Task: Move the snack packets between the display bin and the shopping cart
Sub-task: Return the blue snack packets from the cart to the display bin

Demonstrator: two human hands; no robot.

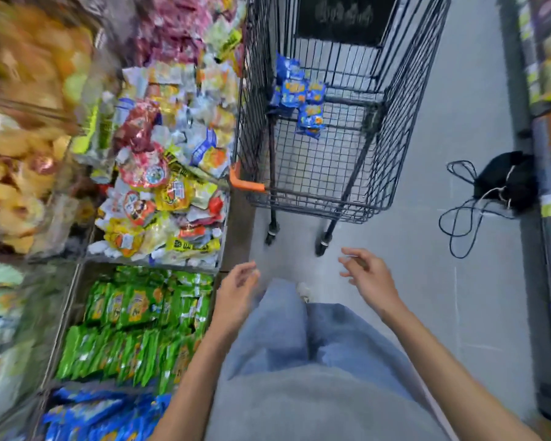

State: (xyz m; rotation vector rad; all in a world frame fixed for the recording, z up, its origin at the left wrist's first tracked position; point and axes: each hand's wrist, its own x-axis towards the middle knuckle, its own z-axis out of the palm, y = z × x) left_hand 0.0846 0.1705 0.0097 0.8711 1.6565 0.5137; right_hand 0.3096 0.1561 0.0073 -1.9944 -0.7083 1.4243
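Hands were out in front of you and both were empty. Your left hand hovered over your blue denim trouser leg, just beside the wire bin of green snack packets. Its fingers were loosely curled and held nothing. Your right hand hung over the pale grey shop floor, with the fingers spread, slightly bent and gripping nothing.

Ahead of you stood the black wire shopping cart, its orange plastic handle turned toward the shelving and its wheels near your fingertips. Inside it, a small cluster of blue snack packets with orange print lay on the upper wire shelf toward the cart's far left side, one packet drooping over the shelf's edge.

Down at your lower left, the display bin held a heap of matching blue foil packets, right below the green ones. Above the green bin sat a jumbled bin of yellow, red and white packets.

Off to the right, a black bag with a looping dark cord lay on the floor against the opposite shelving.
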